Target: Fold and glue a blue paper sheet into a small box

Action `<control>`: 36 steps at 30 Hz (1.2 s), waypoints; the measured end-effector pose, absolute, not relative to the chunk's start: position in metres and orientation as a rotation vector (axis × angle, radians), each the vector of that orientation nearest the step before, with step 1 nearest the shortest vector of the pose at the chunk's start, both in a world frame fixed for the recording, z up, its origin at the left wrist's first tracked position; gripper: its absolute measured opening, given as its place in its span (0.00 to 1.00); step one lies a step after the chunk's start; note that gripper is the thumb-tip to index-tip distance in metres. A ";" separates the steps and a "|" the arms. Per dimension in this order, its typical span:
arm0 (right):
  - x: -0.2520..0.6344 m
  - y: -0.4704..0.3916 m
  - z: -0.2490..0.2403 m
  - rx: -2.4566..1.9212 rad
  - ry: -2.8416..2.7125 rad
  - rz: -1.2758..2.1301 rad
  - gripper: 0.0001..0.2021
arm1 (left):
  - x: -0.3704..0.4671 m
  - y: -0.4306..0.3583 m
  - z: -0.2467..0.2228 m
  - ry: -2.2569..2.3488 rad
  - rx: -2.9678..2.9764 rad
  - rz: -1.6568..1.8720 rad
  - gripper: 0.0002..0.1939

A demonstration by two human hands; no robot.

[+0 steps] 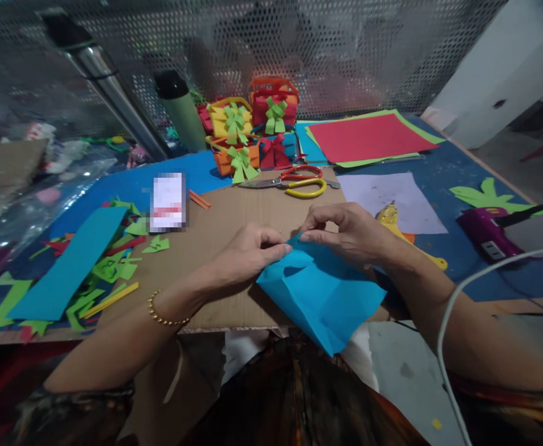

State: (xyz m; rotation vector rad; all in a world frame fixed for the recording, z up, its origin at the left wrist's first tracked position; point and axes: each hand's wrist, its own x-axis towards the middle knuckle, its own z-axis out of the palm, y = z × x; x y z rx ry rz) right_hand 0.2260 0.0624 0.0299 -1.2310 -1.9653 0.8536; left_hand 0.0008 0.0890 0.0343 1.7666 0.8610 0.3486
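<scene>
A sheet of blue paper (327,291), creased and partly folded, is held over the front edge of the cardboard (234,310). My left hand (247,251) pinches its upper left edge between thumb and fingers. Close beside it, my right hand (340,229) pinches the same edge, the two thumbs nearly meeting. The lower corner of the paper hangs toward my lap. Beyond my hands lie scissors (283,183) with one red and one yellow handle. Behind them stand several small folded paper bags (231,118) with green or red bows.
Paper scraps (117,266) and a blue strip (76,260) lie at left. A steel flask (108,87) and a green bottle (181,111) stand behind. Coloured sheets (373,136) are stacked at back right. A yellow tool (403,232), a purple glue gun-like device (487,232) and a white cable (447,316) are at right.
</scene>
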 end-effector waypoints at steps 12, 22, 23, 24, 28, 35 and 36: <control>0.232 0.060 0.035 -1.137 -1.825 1.216 0.23 | 0.000 0.090 0.034 0.834 1.664 0.368 0.16; 0.257 0.059 0.041 -1.082 -2.046 1.264 0.24 | -0.001 0.089 0.032 0.840 1.551 0.438 0.19; 0.257 0.060 0.040 -1.072 -2.056 1.257 0.24 | -0.001 0.090 0.031 0.822 1.529 0.442 0.19; 0.257 0.060 0.040 -1.062 -2.060 1.254 0.23 | -0.001 0.090 0.030 0.804 1.509 0.441 0.20; 0.253 0.061 0.041 -1.029 -2.058 1.323 0.13 | -0.002 0.092 0.026 0.746 1.469 0.385 0.20; 0.234 0.060 0.034 -1.078 -1.878 1.377 0.11 | -0.002 0.092 0.031 0.713 1.586 0.283 0.19; 0.232 0.060 0.032 -1.079 -1.861 1.375 0.11 | -0.001 0.092 0.032 0.705 1.607 0.274 0.19</control>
